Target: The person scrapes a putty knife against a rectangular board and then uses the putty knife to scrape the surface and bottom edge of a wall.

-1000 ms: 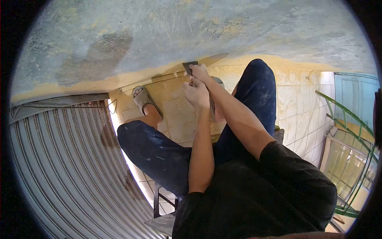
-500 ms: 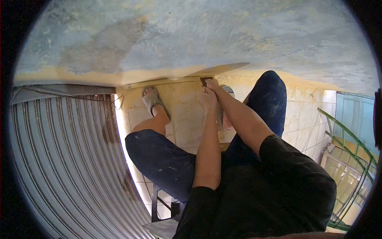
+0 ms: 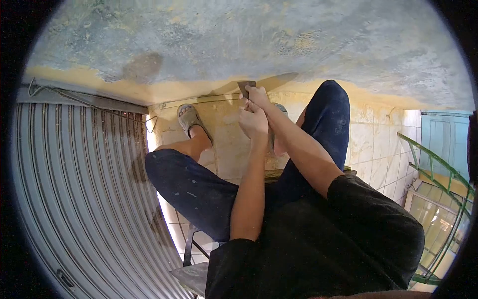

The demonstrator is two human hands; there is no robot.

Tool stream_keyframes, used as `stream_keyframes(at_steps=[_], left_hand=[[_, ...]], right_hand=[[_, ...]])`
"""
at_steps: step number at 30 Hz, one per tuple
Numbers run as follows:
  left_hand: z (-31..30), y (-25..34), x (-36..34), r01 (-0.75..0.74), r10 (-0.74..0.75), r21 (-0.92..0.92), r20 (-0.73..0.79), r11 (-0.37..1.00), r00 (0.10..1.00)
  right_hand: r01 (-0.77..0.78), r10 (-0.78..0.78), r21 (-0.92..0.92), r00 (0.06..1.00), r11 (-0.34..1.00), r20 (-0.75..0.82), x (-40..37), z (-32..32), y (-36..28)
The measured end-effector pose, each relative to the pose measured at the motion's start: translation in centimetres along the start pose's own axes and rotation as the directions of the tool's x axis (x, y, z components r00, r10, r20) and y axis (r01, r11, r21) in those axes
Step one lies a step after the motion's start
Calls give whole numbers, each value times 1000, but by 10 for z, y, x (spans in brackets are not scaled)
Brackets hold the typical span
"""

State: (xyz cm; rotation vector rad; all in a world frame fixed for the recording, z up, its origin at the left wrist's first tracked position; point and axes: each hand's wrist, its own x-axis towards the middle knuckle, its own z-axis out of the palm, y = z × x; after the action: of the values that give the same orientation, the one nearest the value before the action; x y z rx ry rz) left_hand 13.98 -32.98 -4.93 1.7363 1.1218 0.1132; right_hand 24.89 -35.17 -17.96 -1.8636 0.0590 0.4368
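Shifted up the wall [image 3: 308, 40] since the earlier frame, the scraper [image 3: 245, 87] points wallward — fingers [image 3: 253, 91] grasping it, right hand [image 3: 259, 96] nearer the wall, left hand [image 3: 254, 121] behind.

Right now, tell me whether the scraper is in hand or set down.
The scraper is in hand: the right hand grips it, its dark end showing beyond. Whether it touches the wall, I cannot tell.
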Motion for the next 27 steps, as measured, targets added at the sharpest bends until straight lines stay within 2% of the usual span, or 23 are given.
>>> stream_keyframes(at_steps=[1, 2, 4, 6, 11, 13, 14, 15, 17, 19, 21, 23, 24, 25, 26, 27], left_hand=[[0, 4, -1, -37, 37, -11, -28, 999, 999], [1, 7, -1, -72, 71, -19, -55, 997, 996], [2, 10, 1, -57, 57, 1, -34, 998, 998], [5, 10, 3, -45, 45, 20, -9, 999, 999], [7, 12, 3, -60, 59, -41, -42, 997, 997], [11, 11, 6, -60, 60, -1, -67, 998, 996], [12, 11, 8, -67, 70, 33, -101, 997, 992], [14, 10, 9, -64, 67, 34, -97, 997, 993], [17, 5, 10, -89, 90, 11, -141, 996, 986], [16, 6, 9, -81, 82, 15, -140, 997, 987], [17, 5, 14, -75, 77, 18, -138, 997, 987], [23, -2, 36, 10, -4, 59, -101, 998, 995], [26, -2, 42, 10, -4, 51, -107, 999, 994], [28, -5, 46, 64, -61, 63, -50, 996, 997], [30, -11, 49, 121, -122, 82, 9, 989, 992], [42, -27, 61, 125, -126, 79, 7, 989, 992]], right_hand=[[-259, 264, 152, 964, 954, -15, -9, -5, -26], [-260, 265, 156, 964, 953, -17, -11, -10, -36], [-298, 293, 237, 955, 925, 57, -15, -13, -48], [-291, 287, 285, 956, 913, 55, -27, -16, -68], [-296, 296, 334, 954, 895, 54, -25, -15, -62], [-223, 204, 336, 975, 915, 91, -24, -17, -61], [-226, 209, 336, 974, 914, 88, -17, -15, -52], [-154, 146, 225, 988, 962, 55, -2, -10, -26], [-86, 83, 105, 996, 991, 34, 1, -7, -19], [-341, 347, 285, 937, 896, 29, -10, -11, -40], [-367, 375, 261, 927, 893, 21, -9, -5, -46], [-382, 389, 238, 921, 893, 19, 11, 4, -19], [-91, 94, -63, 994, 994, 49, 35, 13, 32], [64, -42, -209, 993, 976, 111, 43, 15, 52], [226, -177, -336, 970, 914, 170, 51, 17, 72], [350, -240, -540, 934, 766, 265, 54, 16, 81]])
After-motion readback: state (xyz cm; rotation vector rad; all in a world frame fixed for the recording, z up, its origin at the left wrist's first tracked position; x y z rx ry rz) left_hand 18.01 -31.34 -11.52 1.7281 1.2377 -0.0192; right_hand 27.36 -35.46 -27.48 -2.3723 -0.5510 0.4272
